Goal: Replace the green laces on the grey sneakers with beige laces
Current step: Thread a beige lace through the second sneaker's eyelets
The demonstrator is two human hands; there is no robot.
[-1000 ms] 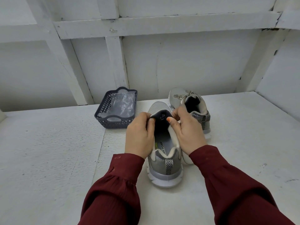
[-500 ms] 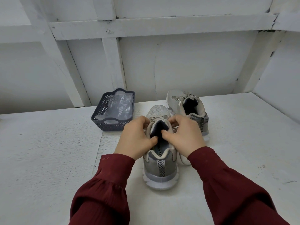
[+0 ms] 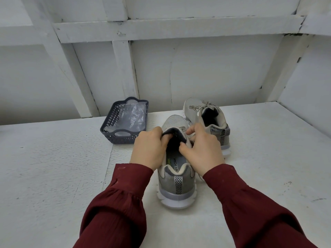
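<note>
A person in dark red sleeves (image 3: 116, 203) works at a white-painted desk (image 3: 53, 167), its rough surface flecked with small dark marks and crossed by a seam (image 3: 107, 169) running toward the back. The left hand (image 3: 149, 149) grips the dark tongue of the near sneaker (image 3: 176, 187), fingers curled over its edge. The right hand (image 3: 202, 152) pinches the shoe's right collar, thumb inside the opening. This grey shoe stands mid-desk, heel toward the camera. Just behind it to the right stands the far sneaker (image 3: 192, 109), threaded with beige laces (image 3: 204, 105). To the left, a dark perforated basket (image 3: 114, 135) holding a clear plastic bag (image 3: 131, 117) sits near the white wall (image 3: 206, 72), which is braced by painted beams (image 3: 179, 27).
</note>
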